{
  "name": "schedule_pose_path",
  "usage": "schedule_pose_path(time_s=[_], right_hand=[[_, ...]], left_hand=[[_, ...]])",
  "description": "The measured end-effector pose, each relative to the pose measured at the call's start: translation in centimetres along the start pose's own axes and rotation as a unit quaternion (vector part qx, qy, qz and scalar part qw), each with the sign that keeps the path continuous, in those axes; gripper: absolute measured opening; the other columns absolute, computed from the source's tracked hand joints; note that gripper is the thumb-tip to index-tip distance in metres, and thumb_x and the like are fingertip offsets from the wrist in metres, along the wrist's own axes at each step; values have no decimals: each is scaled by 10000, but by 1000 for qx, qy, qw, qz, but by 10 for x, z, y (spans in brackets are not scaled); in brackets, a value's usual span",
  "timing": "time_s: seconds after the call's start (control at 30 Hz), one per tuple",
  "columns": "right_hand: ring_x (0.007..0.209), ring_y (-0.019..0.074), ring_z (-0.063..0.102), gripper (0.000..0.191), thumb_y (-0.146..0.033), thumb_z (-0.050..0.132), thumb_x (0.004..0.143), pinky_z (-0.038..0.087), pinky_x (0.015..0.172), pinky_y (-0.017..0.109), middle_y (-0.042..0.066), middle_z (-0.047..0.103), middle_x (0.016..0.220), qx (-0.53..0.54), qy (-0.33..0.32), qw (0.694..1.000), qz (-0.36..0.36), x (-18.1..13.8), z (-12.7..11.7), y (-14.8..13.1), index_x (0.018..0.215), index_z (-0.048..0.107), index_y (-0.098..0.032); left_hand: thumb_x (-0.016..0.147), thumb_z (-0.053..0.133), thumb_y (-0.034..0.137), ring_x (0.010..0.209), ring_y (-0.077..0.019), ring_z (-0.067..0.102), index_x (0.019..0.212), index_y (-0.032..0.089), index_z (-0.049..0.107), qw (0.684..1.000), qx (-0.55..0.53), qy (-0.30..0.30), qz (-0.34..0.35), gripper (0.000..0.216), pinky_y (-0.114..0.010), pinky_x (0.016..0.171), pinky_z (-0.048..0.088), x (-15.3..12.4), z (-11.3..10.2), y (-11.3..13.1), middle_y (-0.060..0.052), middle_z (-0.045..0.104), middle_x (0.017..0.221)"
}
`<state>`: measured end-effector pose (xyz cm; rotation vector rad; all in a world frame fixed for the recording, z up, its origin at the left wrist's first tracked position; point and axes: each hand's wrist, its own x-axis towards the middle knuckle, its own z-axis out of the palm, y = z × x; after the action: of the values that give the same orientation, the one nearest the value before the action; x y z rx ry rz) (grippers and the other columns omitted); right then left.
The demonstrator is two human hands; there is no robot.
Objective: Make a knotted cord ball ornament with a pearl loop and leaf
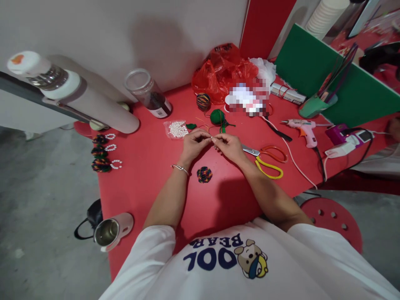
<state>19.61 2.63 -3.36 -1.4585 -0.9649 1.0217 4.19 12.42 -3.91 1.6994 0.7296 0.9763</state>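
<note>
My left hand (197,143) and my right hand (229,146) meet above the red table, thumbs and fingertips pinched together. Between the fingertips shows a tiny white bead-like thing (212,138); its details are too small to tell. Small bits hang below my right fingers, partly hidden. A round multicoloured yarn piece (204,175) lies just in front of my hands. Beyond them are a clear bag of white pearl beads (178,129), a green yarn ball (217,117) and a dark multicoloured yarn ball (203,101). Scissors (265,160) with orange and yellow handles lie beside my right forearm.
Several yarn pieces with bead loops (101,152) line the table's left edge. A tall flask (103,100), a jar (151,98) and a mug (114,231) stand on the left. Right lie a pink glue gun (304,129), cables and a power strip (346,143); a red bag (223,71) sits behind.
</note>
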Motion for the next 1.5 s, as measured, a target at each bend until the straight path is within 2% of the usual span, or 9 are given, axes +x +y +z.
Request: schedule_pose_path(time_s=[0.2, 0.3, 0.43, 0.57, 0.67, 0.93, 1.2, 1.5], right_hand=[[551, 126, 580, 396, -614, 722, 873, 475, 504, 255, -8, 662, 679, 2, 4, 1000, -5, 2, -1, 3, 923, 748, -223], [585, 136, 587, 398, -621, 703, 890, 478, 535, 263, -5, 663, 696, -13, 2, 1000, -22, 1, -1, 1, 929, 738, -227], [660, 150, 606, 363, -591, 693, 916, 479, 578, 264, 10, 679, 737, -33, -15, 998, -48, -2, -3, -5, 917, 740, -232], [679, 151, 609, 354, -582, 711, 909, 492, 589, 270, 16, 693, 770, -17, -28, 998, -57, -2, -5, -7, 924, 763, -232], [625, 134, 579, 378, -603, 743, 875, 479, 553, 263, 5, 676, 738, 8, -35, 999, -34, -2, -4, -7, 894, 756, -226], [582, 105, 567, 459, -667, 789, 811, 443, 488, 214, -18, 668, 703, 71, -14, 997, 14, -3, 1, -9, 885, 707, -221], [567, 97, 565, 525, -742, 758, 811, 430, 478, 201, -32, 640, 666, 89, 10, 996, 13, -5, 7, -12, 865, 657, -230], [535, 88, 584, 476, -685, 765, 842, 478, 522, 211, -43, 656, 642, 81, 9, 997, 1, -10, 11, -13, 883, 661, -222]], left_hand=[[794, 877, 378, 796, -172, 684, 829, 214, 848, 998, -52, -33, -24, 170, -323, 754, 565, -3, 1, 6, -65, 765, 881], [793, 896, 455, 695, -140, 653, 839, 207, 856, 991, -105, -39, -71, 256, -295, 657, 551, -3, 1, 7, -59, 755, 855], [644, 998, 508, 622, -116, 612, 781, 207, 845, 983, -148, -22, -110, 365, -274, 591, 532, -2, 1, 5, -36, 736, 786], [602, 1021, 513, 689, -132, 643, 809, 223, 870, 980, -167, -31, -106, 388, -295, 659, 569, -1, 1, 6, -45, 755, 828], [613, 1026, 487, 714, -125, 647, 797, 231, 877, 979, -180, -38, -90, 350, -278, 661, 555, -1, 0, 6, -46, 743, 835], [580, 1051, 432, 510, -41, 508, 727, 203, 827, 959, -263, -1, -106, 353, -181, 438, 357, 0, 2, 4, -12, 701, 768], [521, 1072, 406, 520, -47, 530, 720, 189, 822, 954, -271, 11, -125, 386, -177, 451, 383, 0, 4, 8, -14, 717, 753], [517, 1077, 402, 552, -59, 542, 721, 188, 818, 957, -261, 12, -126, 393, -188, 474, 390, -1, 5, 6, -10, 703, 746]])
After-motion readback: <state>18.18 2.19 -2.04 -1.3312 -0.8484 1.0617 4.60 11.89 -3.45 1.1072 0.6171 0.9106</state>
